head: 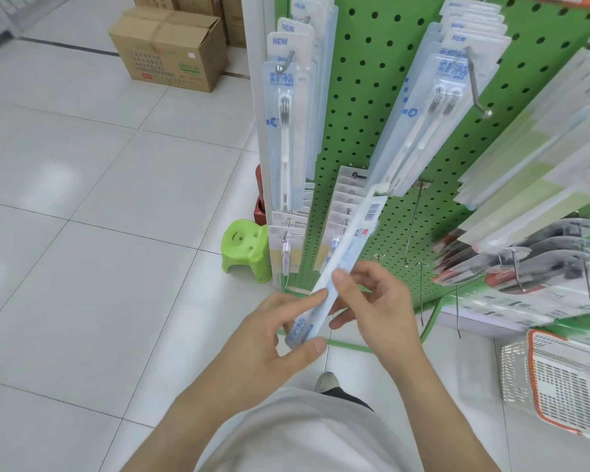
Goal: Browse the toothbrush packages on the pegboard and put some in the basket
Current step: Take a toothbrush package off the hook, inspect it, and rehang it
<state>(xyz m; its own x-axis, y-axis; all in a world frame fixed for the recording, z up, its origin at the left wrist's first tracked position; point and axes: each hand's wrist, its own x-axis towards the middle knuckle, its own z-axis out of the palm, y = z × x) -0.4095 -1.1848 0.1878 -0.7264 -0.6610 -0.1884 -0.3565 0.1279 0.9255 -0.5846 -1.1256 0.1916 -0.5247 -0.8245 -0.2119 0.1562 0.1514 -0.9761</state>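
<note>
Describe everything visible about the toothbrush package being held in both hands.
The toothbrush package is a long, narrow, pale blue and white pack, seemingly clear plastic over card, with a barcode and red patch near its far end. It slants up toward the pegboard, off any hook. The left hand pinches its near end; the right hand holds its middle.

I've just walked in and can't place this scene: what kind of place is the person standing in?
Most likely a shop aisle. A green pegboard carries rows of packaged toothbrushes on hooks, a shopping basket sits on the tiled floor, and taped cardboard boxes stand behind. Both hands hold one toothbrush package.
</note>
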